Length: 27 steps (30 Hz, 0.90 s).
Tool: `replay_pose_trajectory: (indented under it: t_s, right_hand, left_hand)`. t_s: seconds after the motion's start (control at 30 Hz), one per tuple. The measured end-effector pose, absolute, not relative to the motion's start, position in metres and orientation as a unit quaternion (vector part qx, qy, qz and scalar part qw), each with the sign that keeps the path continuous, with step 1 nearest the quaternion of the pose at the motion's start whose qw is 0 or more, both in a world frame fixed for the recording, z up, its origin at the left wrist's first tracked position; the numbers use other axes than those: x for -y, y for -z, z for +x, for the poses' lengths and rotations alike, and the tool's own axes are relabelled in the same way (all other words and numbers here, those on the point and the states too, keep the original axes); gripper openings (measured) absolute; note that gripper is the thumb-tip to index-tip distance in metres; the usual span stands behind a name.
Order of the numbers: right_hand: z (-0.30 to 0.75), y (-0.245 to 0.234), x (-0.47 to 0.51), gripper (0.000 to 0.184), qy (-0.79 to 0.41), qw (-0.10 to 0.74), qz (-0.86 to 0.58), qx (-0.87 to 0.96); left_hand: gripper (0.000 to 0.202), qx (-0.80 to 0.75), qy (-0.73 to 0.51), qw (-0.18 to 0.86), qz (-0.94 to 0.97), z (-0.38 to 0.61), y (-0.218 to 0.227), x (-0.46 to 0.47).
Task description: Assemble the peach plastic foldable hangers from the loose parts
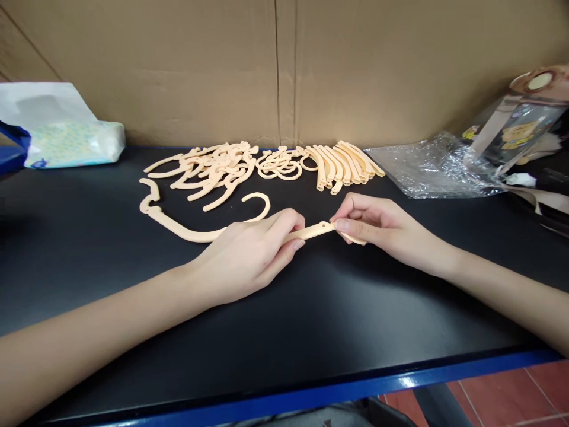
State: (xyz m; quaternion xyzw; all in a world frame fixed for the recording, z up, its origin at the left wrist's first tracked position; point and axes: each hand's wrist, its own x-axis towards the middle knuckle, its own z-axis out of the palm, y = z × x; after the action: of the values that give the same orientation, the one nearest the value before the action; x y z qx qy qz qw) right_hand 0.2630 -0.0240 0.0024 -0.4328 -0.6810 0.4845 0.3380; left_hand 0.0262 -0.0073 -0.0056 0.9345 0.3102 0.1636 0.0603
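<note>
- Black table [311, 332], blue front edge nearest the camera; both forearms reach in over it.
- Left hand [249, 255]: fingers curled closed round the beige hanger [178, 230], thumb on top. Firm grip at mid-body.
- Hanger lies low over the table centre. One arm runs out left of the hand, the hook [262, 204] curls up just behind the knuckles, and the other arm end [317, 230] sticks out right.
- Right hand [382, 228]: thumb and forefinger pinched shut on a short beige piece [355, 239], its tip touching that arm end. Other fingers loosely folded.
- Behind the hands, a row of loose beige parts: curved arms [208, 169], rings and hooks [280, 163], stacked bars [347, 163].
- Far left: tissue pack [71, 142]. Far right: clear plastic bag [435, 166], boxed item [524, 124].
- Cardboard wall [284, 65] closes off the back.
</note>
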Motion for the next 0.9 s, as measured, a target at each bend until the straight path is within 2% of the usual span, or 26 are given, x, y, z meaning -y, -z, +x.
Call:
replay_pose_trajectory:
  t_s: [0.27,0.57,0.9]
  right_hand:
    - [0.2643,0.0001,0.0243,0.029,-0.499,0.343,-0.416,0.679]
    - [0.2617,0.0014,0.0295,0.025,-0.448,0.364,-0.42,0.701]
    - [0.2605,-0.0015,0.0281,0.033,-0.502,0.342,-0.423,0.672]
  left_hand:
    - [0.011,-0.299,-0.167,0.042,0.939,0.0262,0.0077,0.006]
    - [0.014,-0.298,-0.181,0.021,0.937,0.0256,0.01,0.0062]
    - [0.018,-0.293,-0.161,0.019,0.942,0.0267,0.0089,0.0064]
